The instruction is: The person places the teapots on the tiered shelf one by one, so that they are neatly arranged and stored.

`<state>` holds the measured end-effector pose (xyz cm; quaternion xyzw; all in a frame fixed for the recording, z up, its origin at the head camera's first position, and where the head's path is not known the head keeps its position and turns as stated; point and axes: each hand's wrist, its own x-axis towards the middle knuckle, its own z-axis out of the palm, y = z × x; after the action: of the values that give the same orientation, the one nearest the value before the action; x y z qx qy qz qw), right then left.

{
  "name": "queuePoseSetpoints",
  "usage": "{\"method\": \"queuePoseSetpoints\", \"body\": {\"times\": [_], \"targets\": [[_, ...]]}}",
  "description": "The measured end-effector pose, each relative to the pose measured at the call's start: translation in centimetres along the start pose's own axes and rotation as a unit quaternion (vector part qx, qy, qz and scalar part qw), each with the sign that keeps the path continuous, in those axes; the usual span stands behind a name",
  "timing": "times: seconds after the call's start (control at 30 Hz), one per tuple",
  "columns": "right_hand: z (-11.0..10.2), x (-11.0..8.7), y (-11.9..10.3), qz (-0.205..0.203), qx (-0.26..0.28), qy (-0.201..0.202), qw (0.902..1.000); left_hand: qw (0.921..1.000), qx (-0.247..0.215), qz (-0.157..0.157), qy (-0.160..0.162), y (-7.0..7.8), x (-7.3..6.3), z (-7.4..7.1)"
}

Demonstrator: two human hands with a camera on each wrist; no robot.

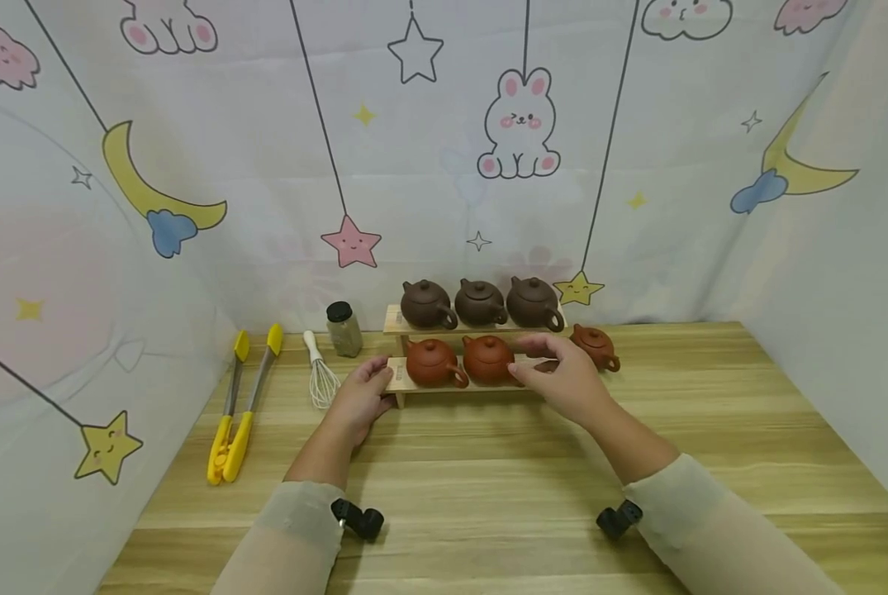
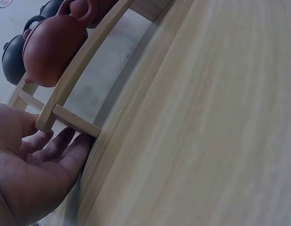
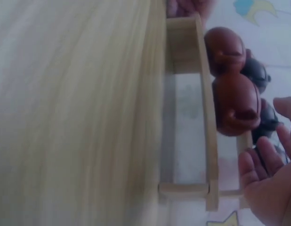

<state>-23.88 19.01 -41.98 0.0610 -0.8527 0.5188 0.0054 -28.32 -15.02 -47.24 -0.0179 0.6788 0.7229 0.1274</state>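
Note:
My left hand [image 1: 358,405] grips the left end of a two-tier wooden display stand [image 1: 398,374], thumb over the lower shelf and fingers beneath it, as the left wrist view shows. On that shelf sit two reddish-brown teapots, one at left [image 1: 427,364] and one in the middle [image 1: 486,362]. My right hand [image 1: 568,382] hovers over the shelf's right end, beside the middle teapot; thumb and fingers are spread with nothing between them. In the right wrist view the right hand [image 3: 270,190] appears apart from the nearest red teapot [image 3: 236,101].
Three dark brown teapots [image 1: 479,303] line the upper shelf. Another reddish teapot [image 1: 594,345] stands on the table right of the stand. To the left lie yellow-tipped tongs [image 1: 246,405], a whisk [image 1: 321,376] and a black-lidded jar [image 1: 344,332]. Printed curtains enclose the wooden table [image 1: 473,487].

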Motion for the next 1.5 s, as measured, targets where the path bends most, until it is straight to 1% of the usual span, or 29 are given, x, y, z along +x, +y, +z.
{"method": "queuePoseSetpoints", "body": {"times": [0.13,0.23,0.37,0.5,0.7,0.83,0.9,1.1,1.23,1.37,1.5], "targets": [[-1.5,-0.8,1.1,-0.001,-0.005,0.017,0.9998,1.0000,-0.003,0.003,-0.003,-0.1,0.0,0.1],[-3.0,-1.2,2.0,-0.002,-0.024,0.039,0.9990,1.0000,-0.003,0.004,-0.003,0.0,-0.1,0.1],[-5.0,-1.5,3.2,0.009,-0.050,0.059,0.9969,1.0000,-0.001,0.002,-0.002,0.0,-0.1,0.1],[-6.8,-1.3,4.2,0.028,-0.067,0.080,0.9942,1.0000,0.000,-0.002,0.001,0.1,-0.2,0.1],[-8.5,-0.4,5.6,0.056,-0.060,0.097,0.9919,1.0000,0.004,-0.004,0.004,0.1,-0.3,0.0],[-9.0,0.5,6.2,0.070,-0.062,0.098,0.9907,1.0000,0.005,-0.003,0.003,0.1,-0.4,0.0],[-9.1,1.0,6.6,0.080,-0.070,0.093,0.9900,1.0000,0.004,-0.001,0.001,0.1,-0.4,0.0],[-8.8,2.8,7.7,0.099,-0.083,0.049,0.9903,1.0000,0.000,0.000,-0.001,0.1,-0.3,0.0],[-8.6,3.7,8.2,0.105,-0.094,0.035,0.9894,1.0000,0.000,0.000,0.001,0.1,-0.2,0.0],[-8.6,4.2,8.4,0.110,-0.112,0.029,0.9872,1.0000,0.001,0.000,0.002,0.1,-0.2,0.0],[-8.5,4.2,8.5,0.105,-0.123,0.031,0.9863,1.0000,0.001,0.001,0.002,0.1,-0.2,0.0]]}}
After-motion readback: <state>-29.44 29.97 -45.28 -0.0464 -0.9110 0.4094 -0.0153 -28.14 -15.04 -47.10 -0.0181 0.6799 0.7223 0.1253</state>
